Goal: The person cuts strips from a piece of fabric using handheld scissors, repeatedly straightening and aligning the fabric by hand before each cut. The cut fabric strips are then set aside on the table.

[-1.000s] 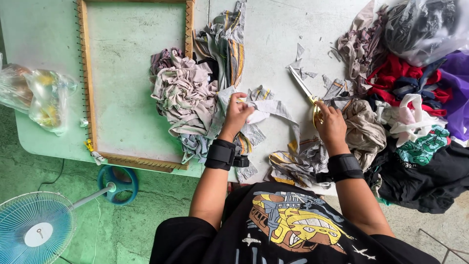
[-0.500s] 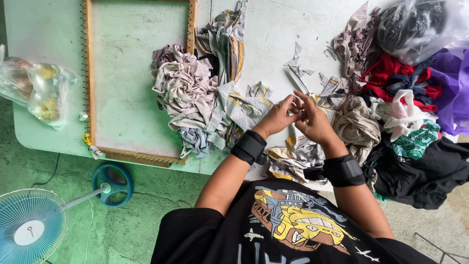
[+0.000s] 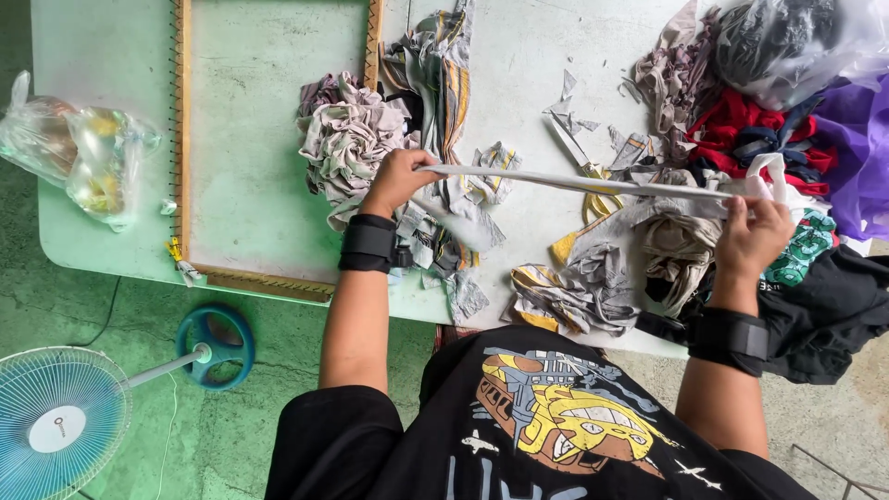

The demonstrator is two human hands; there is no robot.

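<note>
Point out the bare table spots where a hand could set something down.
Barest: the pale green tabletop inside the wooden frame. Also the white patch between the striped grey rag heap and the red and purple clothes pile. Crowded around both hands and the right edge.

Soft, even daylight, faint shadows, sharp focus, slight blur on cloth.

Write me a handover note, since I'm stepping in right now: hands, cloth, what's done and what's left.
Left hand pinches one end of a long cloth strip; right hand grips the other end, strip stretched taut above the table.
Scissors lie on the table under the strip, in neither hand.
Done: a heap of cut strips lies beside the wooden frame.
Left: the frame holds no strips; uncut cloth pile sits at right.
</note>
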